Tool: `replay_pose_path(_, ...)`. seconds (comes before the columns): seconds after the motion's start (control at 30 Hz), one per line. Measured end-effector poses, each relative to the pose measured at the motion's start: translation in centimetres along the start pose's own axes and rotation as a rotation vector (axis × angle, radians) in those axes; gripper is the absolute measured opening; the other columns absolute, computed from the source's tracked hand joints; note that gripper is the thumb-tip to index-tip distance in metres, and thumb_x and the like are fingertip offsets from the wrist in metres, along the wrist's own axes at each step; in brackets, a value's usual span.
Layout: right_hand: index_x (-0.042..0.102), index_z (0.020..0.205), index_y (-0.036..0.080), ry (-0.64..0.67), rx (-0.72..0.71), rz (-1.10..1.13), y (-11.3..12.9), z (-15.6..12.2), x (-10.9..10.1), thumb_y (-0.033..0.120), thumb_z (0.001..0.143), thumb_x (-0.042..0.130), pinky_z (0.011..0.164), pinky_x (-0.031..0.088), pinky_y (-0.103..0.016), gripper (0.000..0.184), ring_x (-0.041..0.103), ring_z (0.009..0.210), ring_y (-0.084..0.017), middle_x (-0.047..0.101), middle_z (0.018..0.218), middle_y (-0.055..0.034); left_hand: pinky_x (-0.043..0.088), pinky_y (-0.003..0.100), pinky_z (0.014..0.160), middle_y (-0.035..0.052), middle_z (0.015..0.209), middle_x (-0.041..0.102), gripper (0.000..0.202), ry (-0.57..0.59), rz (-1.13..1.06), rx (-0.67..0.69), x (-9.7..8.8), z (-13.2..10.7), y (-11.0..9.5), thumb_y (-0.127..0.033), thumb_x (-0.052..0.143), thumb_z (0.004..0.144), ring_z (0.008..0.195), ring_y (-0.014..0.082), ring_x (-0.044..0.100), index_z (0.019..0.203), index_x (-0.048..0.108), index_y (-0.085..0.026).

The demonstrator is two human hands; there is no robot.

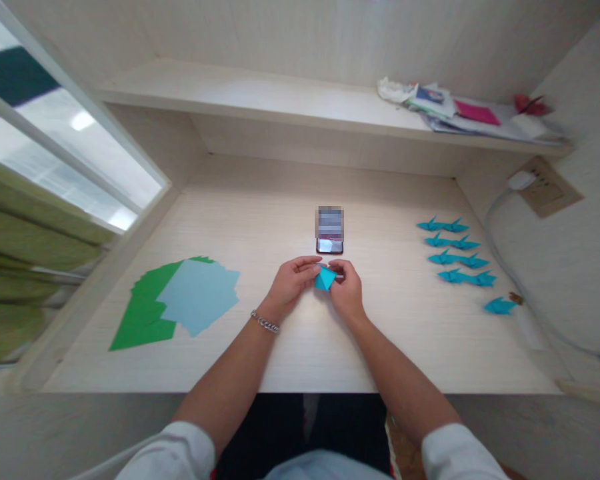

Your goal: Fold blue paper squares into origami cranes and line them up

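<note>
A small folded piece of blue paper (325, 279) is held between both hands, above the middle of the desk. My left hand (294, 283) pinches its left side, thumb on the front face. On the opposite edge, the fingers of my right hand (347, 288) close on the paper, partly hiding that side. Just beyond my fingertips lies a phone (330, 230) with its screen lit and blurred. To the right, several folded blue paper cranes (453, 259) stand in short rows, with a single one (500, 306) nearest me.
At left, green paper sheets (145, 313) lie partly under light blue sheets (200, 293). A shelf (280, 100) runs across the back, with papers and a pink packet (477, 112) on it. A white cable (500, 257) hangs from the wall socket (550, 187) at right.
</note>
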State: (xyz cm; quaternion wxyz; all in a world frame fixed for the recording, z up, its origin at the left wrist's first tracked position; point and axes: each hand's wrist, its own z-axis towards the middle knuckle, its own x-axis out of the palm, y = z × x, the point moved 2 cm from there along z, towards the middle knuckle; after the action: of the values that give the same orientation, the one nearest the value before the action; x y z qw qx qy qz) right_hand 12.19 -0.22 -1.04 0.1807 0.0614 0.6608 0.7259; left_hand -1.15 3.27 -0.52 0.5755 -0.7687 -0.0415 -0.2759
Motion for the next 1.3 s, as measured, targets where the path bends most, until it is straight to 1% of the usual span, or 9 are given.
replay_pose_path(0.13,0.058,0.087,0.019,0.037,0.075,0.072,-0.8,0.5,0.3,0.022,0.065,0.059,0.064,0.05,-0.028,0.022,0.061,0.073,-0.018,0.065,0.08,-0.0019,0.05,0.03,0.075,0.0115,0.097,0.07,0.037,-0.027,-0.052,0.033,0.1,0.2,0.1,-0.021,0.075,0.068,0.081,0.0164,0.065,0.102,0.067,-0.012)
replay_pose_path(0.27,0.056,0.085,0.019,0.139,0.204,0.214,-1.0,0.7,0.4,0.022,0.062,0.058,0.051,0.049,-0.026,0.023,0.059,0.056,-0.015,0.062,0.066,0.0024,0.051,0.031,0.071,0.0116,0.096,0.07,0.035,-0.03,-0.078,0.032,0.2,0.3,0.1,-0.021,0.074,0.068,0.077,0.0163,0.065,0.101,0.068,-0.013)
replay_pose_path(0.33,0.056,0.083,0.019,0.142,0.238,0.238,-0.7,0.7,0.3,0.021,0.06,0.059,0.048,0.048,-0.025,0.023,0.056,0.05,-0.014,0.061,0.062,0.0036,0.051,0.031,0.071,0.0118,0.095,0.07,0.035,-0.025,-0.091,0.024,0.1,0.2,0.0,-0.021,0.074,0.068,0.077,0.017,0.065,0.101,0.067,-0.012)
replay_pose_path(0.57,0.061,0.077,0.017,0.11,0.232,0.249,0.0,0.6,-0.1,0.019,0.058,0.058,0.048,0.046,-0.024,0.019,0.056,0.049,-0.013,0.061,0.056,0.004,0.051,0.029,0.071,0.011,0.094,0.07,0.035,0.003,-0.071,0.027,0.1,0.0,-0.3,-0.02,0.075,0.068,0.079,0.0166,0.065,0.102,0.066,-0.012)
replay_pose_path(0.73,0.062,0.069,0.016,0.069,0.16,0.157,0.1,0.5,-0.3,0.02,0.059,0.058,0.05,0.045,-0.024,0.011,0.055,0.052,-0.014,0.06,0.055,0.0032,0.051,0.027,0.068,0.0091,0.088,0.07,0.036,-0.032,-0.035,0.025,0.1,0.0,-0.1,-0.022,0.077,0.066,0.073,0.0146,0.064,0.099,0.067,-0.012)
replay_pose_path(0.87,0.061,0.064,0.018,0.037,0.08,0.054,0.4,0.2,-0.3,0.02,0.061,0.057,0.051,0.042,-0.023,0.006,0.05,0.053,-0.012,0.056,0.055,0.0045,0.05,0.027,0.065,0.0068,0.081,0.07,0.036,-0.068,-0.023,0.031,0.0,0.1,0.0,-0.023,0.078,0.063,0.069,0.0136,0.063,0.096,0.068,-0.012)
replay_pose_path(1.0,0.058,0.062,0.018,0.06,0.051,0.026,0.6,0.0,-0.1,0.019,0.063,0.057,0.051,0.039,-0.023,0.002,0.045,0.052,-0.011,0.051,0.054,0.0057,0.05,0.026,0.063,0.005,0.076,0.069,0.035,-0.094,-0.03,0.042,-0.1,0.1,-0.1,-0.022,0.078,0.062,0.065,0.0125,0.062,0.095,0.068,-0.012)
replay_pose_path(1.13,0.056,0.061,0.018,0.097,0.063,0.019,0.9,-0.1,0.0,0.021,0.064,0.059,0.05,0.037,-0.022,0.005,0.043,0.052,-0.011,0.048,0.053,0.0059,0.049,0.025,0.058,0.0031,0.07,0.067,0.033,-0.105,-0.027,0.049,-0.3,0.2,-0.1,-0.021,0.077,0.063,0.06,0.0112,0.06,0.093,0.068,-0.012)
replay_pose_path(1.3,0.056,0.06,0.018,0.118,0.08,0.041,0.9,0.1,-0.2,0.022,0.064,0.058,0.05,0.037,-0.022,0.005,0.045,0.052,-0.012,0.05,0.053,0.0055,0.048,0.025,0.059,0.0032,0.072,0.068,0.031,-0.097,-0.007,0.051,-0.2,0.2,-0.2,-0.021,0.077,0.064,0.062,0.0118,0.06,0.092,0.069,-0.013)
